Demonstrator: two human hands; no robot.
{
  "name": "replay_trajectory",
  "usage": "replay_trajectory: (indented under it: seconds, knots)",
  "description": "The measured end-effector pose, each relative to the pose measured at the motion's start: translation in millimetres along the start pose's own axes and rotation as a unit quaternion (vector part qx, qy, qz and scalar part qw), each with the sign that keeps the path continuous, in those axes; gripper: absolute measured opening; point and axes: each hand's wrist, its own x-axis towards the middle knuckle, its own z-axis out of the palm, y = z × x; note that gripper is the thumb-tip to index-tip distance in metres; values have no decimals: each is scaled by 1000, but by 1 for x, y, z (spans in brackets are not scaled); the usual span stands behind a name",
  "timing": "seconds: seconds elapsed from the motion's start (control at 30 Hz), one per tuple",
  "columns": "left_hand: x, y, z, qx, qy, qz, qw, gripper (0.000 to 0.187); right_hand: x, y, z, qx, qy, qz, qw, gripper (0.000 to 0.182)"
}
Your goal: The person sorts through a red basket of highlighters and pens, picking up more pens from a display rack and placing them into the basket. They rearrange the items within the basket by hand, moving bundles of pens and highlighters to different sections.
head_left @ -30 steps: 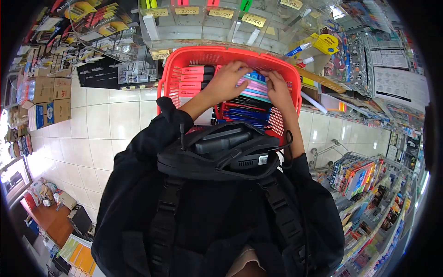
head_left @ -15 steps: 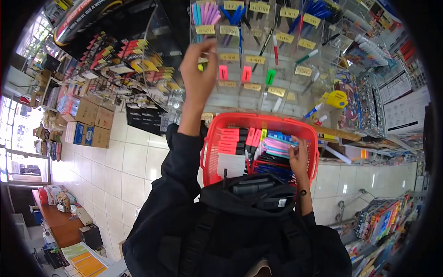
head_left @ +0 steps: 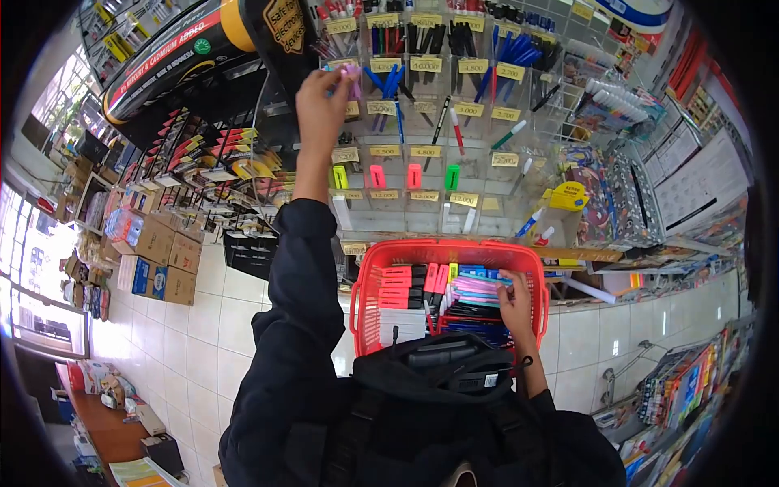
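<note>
My left hand point(head_left: 319, 105) is raised to the upper left of a clear acrylic pen rack point(head_left: 479, 174). Its fingertips are closed around pastel pink-purple pens point(head_left: 354, 81) in one slot and hide part of them. Below that wrist, a yellow highlighter point(head_left: 340, 176) stands in a lower slot. My right hand point(head_left: 516, 306) is inside a red basket point(head_left: 446, 249), fingers apart, touching the right ends of a stack of pastel pens point(head_left: 477, 289). Pink highlighters point(head_left: 395, 284), white boxes point(head_left: 402, 321) and dark pens lie beside that stack.
Priced slots hold blue pens point(head_left: 519, 53), pink highlighters and a green highlighter point(head_left: 452, 177). Hanging packets point(head_left: 235, 162) are left of the rack. Cardboard boxes point(head_left: 154, 243) stand farther left, and a wire rack of books point(head_left: 677, 390) is at right.
My left hand has moved up from beside the yellow highlighter to the pastel pens. The view has tilted upward. My right hand stays in the basket at the pen stack.
</note>
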Motion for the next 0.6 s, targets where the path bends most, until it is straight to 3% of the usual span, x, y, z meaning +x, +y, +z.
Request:
replay_trajectory:
  seconds: [0.07,0.2,0.27,0.33,0.4,0.47,0.53,0.6]
  knots:
    - [9,12,-13,-124,10,-70,990,23,1,-1,0,0,-7,7,1000,28]
    - [21,19,-36,-149,19,-60,987,21,1,1,3,11,-13,11,1000,28]
    - [19,46,-47,-240,89,-45,966,19,1,1,3,13,-4,13,1000,26]
    - [5,82,-55,-222,149,-31,963,20,1,4,4,20,9,7,1000,24]
    - [-28,104,-51,-258,135,-68,954,17,3,-4,3,25,18,22,999,23]
    - [-85,106,-24,-362,20,-137,922,17,4,-5,1,28,25,36,999,23]
    - [-158,115,6,-473,-174,-261,823,15,0,17,10,127,54,57,989,30]
    - [-221,124,28,-434,-344,-359,752,19,2,4,-1,264,1,158,951,36]
